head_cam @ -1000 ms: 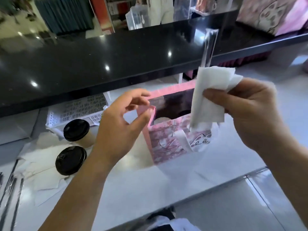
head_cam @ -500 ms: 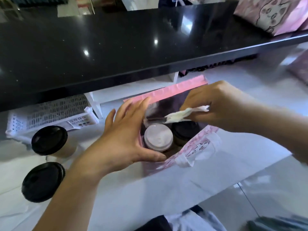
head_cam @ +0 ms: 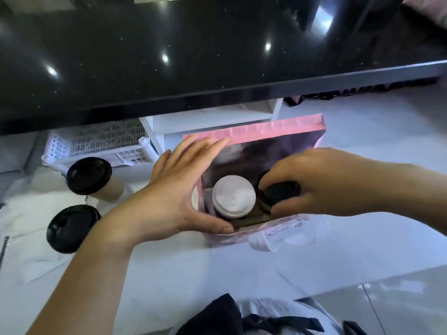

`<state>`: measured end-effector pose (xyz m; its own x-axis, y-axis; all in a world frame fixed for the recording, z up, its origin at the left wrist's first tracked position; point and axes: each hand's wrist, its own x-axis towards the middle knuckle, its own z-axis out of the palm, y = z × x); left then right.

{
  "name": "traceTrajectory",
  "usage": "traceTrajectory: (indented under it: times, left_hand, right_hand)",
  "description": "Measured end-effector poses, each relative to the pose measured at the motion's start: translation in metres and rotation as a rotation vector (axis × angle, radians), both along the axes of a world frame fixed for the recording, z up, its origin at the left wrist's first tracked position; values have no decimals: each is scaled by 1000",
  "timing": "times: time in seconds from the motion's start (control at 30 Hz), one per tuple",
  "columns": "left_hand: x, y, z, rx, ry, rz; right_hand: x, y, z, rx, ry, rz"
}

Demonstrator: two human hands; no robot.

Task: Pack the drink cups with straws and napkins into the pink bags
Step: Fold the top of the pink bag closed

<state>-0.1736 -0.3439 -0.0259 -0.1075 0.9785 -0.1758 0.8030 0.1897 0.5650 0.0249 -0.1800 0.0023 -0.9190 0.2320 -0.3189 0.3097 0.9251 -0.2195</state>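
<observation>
The bag (head_cam: pixel 254 131) stands open on the white counter (head_cam: pixel 242 269), just in front of the black shelf, with two cups upright inside it: the white-lid cup (head_cam: pixel 233 195) on the left and the dark-lid cup (head_cam: pixel 280 193) touching it on the right. The left hand (head_cam: pixel 169 197) braces the bag's left wall from outside, its fingers straight and slightly spread along the pink rim and its thumb laid against the near corner. The right hand (head_cam: pixel 326 182) reaches into the mouth, with fingers and thumb curled round the dark lid. No napkin or straw can be made out inside from this angle. The bag looks like thin, soft film that would sag or fold without a hand holding it, so it is probably best steadied at the rim, as it is now, and lifted only with support under the base. The cups are likely stiff paper with some weight if full. The lids may pop off under a squeeze, so the cup wall below the lid is the safer place to grip. Two more dark-lidded cups, far (head_cam: pixel 88 175) and near (head_cam: pixel 71 227), wait well to the left by a white basket (head_cam: pixel 101 143).
</observation>
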Motion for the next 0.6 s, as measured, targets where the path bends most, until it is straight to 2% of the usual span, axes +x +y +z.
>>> traceTrajectory:
  times: [0.2, 0.33, 0.5, 0.6]
  left_hand:
    - [8, 11, 8, 135, 143, 146]
    - [22, 36, 17, 250, 198, 187]
    - [43, 73, 21, 202, 382, 164]
    - [45, 85, 24, 192, 420, 140]
  right_hand:
    - [50, 33, 7, -203, 606, -139]
    - [83, 52, -10, -368, 585, -246]
    - [110, 71, -65, -630, 570, -316]
    - [111, 81, -83, -681, 548, -281]
